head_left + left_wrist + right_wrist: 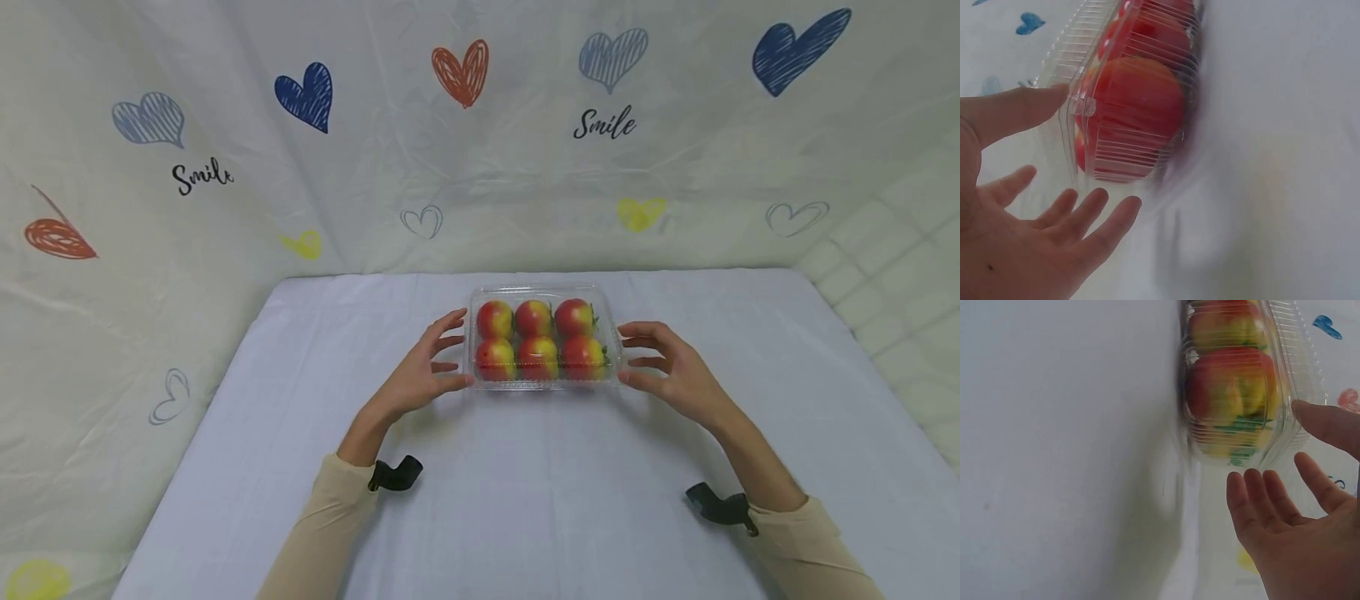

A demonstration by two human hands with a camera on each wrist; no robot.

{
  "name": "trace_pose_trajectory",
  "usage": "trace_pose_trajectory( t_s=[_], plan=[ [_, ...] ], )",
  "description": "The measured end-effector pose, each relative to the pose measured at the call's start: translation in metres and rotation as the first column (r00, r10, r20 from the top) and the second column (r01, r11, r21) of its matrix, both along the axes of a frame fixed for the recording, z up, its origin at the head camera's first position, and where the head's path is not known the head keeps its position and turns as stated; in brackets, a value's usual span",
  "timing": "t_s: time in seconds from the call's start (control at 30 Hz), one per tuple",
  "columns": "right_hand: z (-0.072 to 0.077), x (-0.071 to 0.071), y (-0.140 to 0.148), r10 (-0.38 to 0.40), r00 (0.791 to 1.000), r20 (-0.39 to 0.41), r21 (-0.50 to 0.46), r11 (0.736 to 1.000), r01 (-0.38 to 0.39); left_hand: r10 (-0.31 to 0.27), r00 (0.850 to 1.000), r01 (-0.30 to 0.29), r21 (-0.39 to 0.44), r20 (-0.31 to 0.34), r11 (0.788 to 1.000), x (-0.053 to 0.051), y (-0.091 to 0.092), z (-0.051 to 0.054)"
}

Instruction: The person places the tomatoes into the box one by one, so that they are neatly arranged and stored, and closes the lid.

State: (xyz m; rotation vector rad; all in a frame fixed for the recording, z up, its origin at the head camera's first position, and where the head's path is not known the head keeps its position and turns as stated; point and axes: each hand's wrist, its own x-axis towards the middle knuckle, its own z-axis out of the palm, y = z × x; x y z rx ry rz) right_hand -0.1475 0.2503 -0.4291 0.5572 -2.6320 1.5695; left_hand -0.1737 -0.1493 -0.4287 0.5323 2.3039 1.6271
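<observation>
Between the two hands, a clear plastic clamshell box (536, 292) with a ribbed lid appears closed. Inside sit several red-and-yellow round fruits (533, 319) in two rows, some with green leafy bits at the right. My left hand (420, 371) is at the box's left end, fingers spread; in the left wrist view its thumb touches the lid's rim (1082, 106). At the right end, my right hand (678, 375) has its thumb against the rim too, and its fingers extend loosely by the end wall. Whether the box's underside touches the table cannot be told.
A white cloth covers the table (480, 517). Behind it hangs a pale sheet (525, 167) printed with hearts and the word "Smile". Each wrist wears a small black camera mount, one at the left sleeve (397, 473) and one at the right sleeve (718, 505).
</observation>
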Motion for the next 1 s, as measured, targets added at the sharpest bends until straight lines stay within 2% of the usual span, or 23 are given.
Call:
trace_pose_trajectory(
  t_s=[0.17,0.47,0.7,1.0],
  plan=[
    [-0.002,0.001,0.004,0.011,0.999,0.041,0.001,1.000,-0.011,0.025,0.999,-0.025,-0.031,0.020,0.999,0.000,0.000,-0.002],
    [-0.002,0.003,0.006,0.033,0.993,0.113,-0.016,0.999,-0.031,0.013,0.998,-0.008,-0.085,0.059,0.996,-0.001,-0.001,-0.004],
    [-0.007,0.000,0.003,0.067,0.986,0.154,-0.060,0.996,-0.058,0.005,0.996,0.002,-0.076,0.093,0.997,0.001,-0.005,-0.004],
    [-0.010,0.001,0.004,0.113,0.980,0.161,-0.120,0.988,-0.094,-0.019,0.991,0.023,-0.024,0.129,0.999,0.002,-0.006,-0.005]
  ],
)
